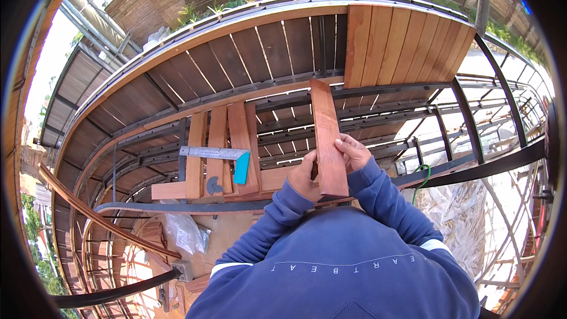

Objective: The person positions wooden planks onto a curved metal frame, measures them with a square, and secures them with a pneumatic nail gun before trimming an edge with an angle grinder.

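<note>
Both my hands hold one reddish-brown wooden plank [328, 130] lengthwise in front of me, its far end reaching toward the dark metal frame. My left hand [305, 176] grips its left edge near the close end; some of its fingers are hidden. On the opposite edge, my right hand [353, 152] is closed with thumb and fingers on the wood. To the left, several loose planks [240, 142] lie across the frame. Resting on them are a try square [215, 153] with a teal handle [241, 168] and a small grey curved piece [213, 186].
Fitted wooden slats [401, 47] cover part of the curved frame at the far right. Black metal bars [468, 121] leave gaps over a lower level. A green cord [423, 176] hangs at the right. Clear plastic [187, 232] and stacked wood [155, 237] lie below left.
</note>
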Tool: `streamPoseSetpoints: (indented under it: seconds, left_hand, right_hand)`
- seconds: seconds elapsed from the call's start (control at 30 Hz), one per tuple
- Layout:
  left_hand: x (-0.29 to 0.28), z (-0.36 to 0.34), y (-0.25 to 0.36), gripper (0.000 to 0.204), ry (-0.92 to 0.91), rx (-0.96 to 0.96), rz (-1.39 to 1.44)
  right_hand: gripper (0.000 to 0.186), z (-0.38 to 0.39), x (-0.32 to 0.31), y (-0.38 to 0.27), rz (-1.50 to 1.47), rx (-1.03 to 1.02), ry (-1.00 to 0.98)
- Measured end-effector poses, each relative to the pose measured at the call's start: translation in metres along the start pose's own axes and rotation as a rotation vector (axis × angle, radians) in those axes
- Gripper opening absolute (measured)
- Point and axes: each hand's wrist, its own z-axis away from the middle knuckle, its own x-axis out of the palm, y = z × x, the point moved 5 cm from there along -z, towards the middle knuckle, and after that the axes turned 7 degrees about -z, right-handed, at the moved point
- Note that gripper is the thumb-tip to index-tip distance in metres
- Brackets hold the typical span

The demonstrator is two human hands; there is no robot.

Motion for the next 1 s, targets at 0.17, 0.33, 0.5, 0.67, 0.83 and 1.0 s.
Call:
streamPoseSetpoints:
  seconds: [0.17, 0.33, 0.5, 0.67, 0.83, 1.0]
  left_hand:
    - [0.016, -0.036, 0.062, 0.067, 0.137, 0.394, -0.101]
    - [0.004, -0.105, 0.054, 0.027, 0.346, 0.052, 0.347]
    - [-0.039, -0.219, 0.037, 0.022, 0.159, -0.045, 0.280]
    - [-0.052, -0.301, 0.015, 0.026, 0.110, 0.097, 0.193]
    - [-0.037, -0.340, -0.005, 0.031, 0.051, 0.090, 0.161]
    - [-0.028, -0.354, 0.002, 0.027, -0.037, 0.069, 0.130]
  right_hand:
    - [0.031, 0.016, 0.019, -0.043, -0.152, -0.190, -0.021]
    - [0.024, 0.010, -0.004, -0.081, 0.198, -0.113, -0.012]
    - [0.018, 0.019, -0.079, -0.140, 0.540, -0.314, 0.262]
    - [0.015, 0.029, -0.165, -0.157, 0.595, -0.366, 0.487]
    - [0.016, 0.027, -0.196, -0.147, 0.634, -0.323, 0.566]
    - [0.017, 0.015, -0.202, -0.144, 0.657, -0.251, 0.562]
